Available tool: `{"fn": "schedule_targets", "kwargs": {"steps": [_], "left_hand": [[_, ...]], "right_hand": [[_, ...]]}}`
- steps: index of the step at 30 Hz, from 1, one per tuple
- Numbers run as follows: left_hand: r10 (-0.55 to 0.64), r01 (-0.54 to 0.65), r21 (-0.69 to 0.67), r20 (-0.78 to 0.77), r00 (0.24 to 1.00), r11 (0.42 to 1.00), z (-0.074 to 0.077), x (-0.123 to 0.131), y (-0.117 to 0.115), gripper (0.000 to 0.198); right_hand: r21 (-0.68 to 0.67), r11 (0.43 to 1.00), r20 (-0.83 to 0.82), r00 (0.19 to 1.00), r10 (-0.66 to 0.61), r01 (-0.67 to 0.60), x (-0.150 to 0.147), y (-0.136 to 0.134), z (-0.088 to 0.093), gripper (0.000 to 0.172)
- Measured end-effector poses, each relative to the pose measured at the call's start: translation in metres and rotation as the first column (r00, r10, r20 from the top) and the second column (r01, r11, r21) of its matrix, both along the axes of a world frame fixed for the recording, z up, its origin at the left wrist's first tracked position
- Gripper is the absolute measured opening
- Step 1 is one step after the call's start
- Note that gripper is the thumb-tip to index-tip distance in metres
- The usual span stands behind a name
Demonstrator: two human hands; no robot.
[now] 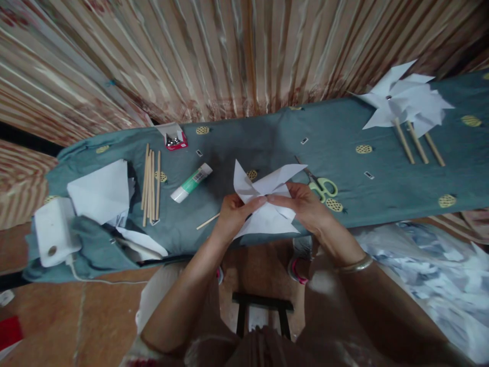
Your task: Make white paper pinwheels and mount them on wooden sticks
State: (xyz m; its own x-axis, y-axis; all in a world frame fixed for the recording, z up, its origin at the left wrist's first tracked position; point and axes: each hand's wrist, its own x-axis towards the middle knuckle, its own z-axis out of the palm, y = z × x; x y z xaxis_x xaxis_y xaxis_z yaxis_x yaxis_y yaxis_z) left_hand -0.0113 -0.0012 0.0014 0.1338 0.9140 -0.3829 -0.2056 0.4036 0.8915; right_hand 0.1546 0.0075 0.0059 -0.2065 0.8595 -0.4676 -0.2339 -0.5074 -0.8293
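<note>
Between my hands is a white paper pinwheel point(273, 219), its blades folded toward the middle. My left hand point(237, 213) grips it from the left, thumb pressed near the centre. From the right, my right hand point(301, 204) holds it too, its thumb meeting the left thumb at the middle. What lies under the thumbs is mostly hidden. A thin wooden stick point(208, 220) pokes out to the left of my left hand. Scissors with pale green handles point(324, 187) lie just beyond my right hand. A green and white glue stick point(191, 182) rests left of the pinwheel.
Several wooden sticks point(150, 186) lie left, near a red box of metal pins point(175, 138). White paper sheets point(101, 191) and a white power device point(55, 232) sit at the left end. Finished pinwheels point(405, 97) lie far right on the green tablecloth point(275, 137). A plastic bag point(431, 275) stands below right.
</note>
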Motion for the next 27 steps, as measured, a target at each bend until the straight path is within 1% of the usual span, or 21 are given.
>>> {"fn": "schedule_targets", "kwargs": {"steps": [3,5,9,11,17,20,24,26,27], "left_hand": [[0.045,-0.045,-0.012,-0.019,0.999,0.999,0.003,0.003,0.001,0.042],[0.064,-0.064,-0.002,-0.01,0.998,0.998,0.003,0.004,0.001,0.041],[0.086,-0.086,0.008,-0.012,0.996,0.996,-0.001,0.004,0.003,0.036],[0.095,-0.095,0.001,-0.001,0.996,0.996,-0.004,0.004,0.003,0.034],[0.1,-0.097,-0.054,0.046,0.994,0.994,-0.007,0.005,0.003,0.034],[0.104,-0.099,-0.083,0.061,0.993,0.992,-0.008,0.006,0.003,0.031],[0.134,-0.129,-0.082,0.058,0.989,0.988,-0.008,0.007,0.003,0.027],[0.144,-0.14,-0.07,0.059,0.988,0.988,-0.009,0.007,0.003,0.025],[0.148,-0.144,-0.064,0.061,0.987,0.988,-0.01,0.007,0.003,0.025]], "right_hand": [[0.006,1.0,0.021,1.0,-0.005,0.004,-0.001,0.0,-0.002,0.031],[0.043,0.999,0.056,0.998,-0.01,0.008,-0.002,-0.001,-0.004,0.031],[0.145,0.989,0.161,0.986,-0.038,0.015,-0.002,-0.001,-0.006,0.029],[0.176,0.984,0.185,0.981,-0.049,0.016,-0.002,-0.001,-0.006,0.029],[0.166,0.986,0.154,0.986,-0.06,0.034,-0.004,-0.001,0.0,0.028],[0.191,0.98,0.144,0.986,-0.081,0.053,-0.005,-0.002,0.001,0.026],[0.292,0.954,0.194,0.971,-0.137,0.076,-0.004,-0.003,-0.007,0.026],[0.378,0.92,0.276,0.936,-0.216,0.101,-0.004,-0.005,-0.012,0.03],[0.424,0.899,0.334,0.904,-0.265,0.107,-0.004,-0.006,-0.013,0.033]]}}
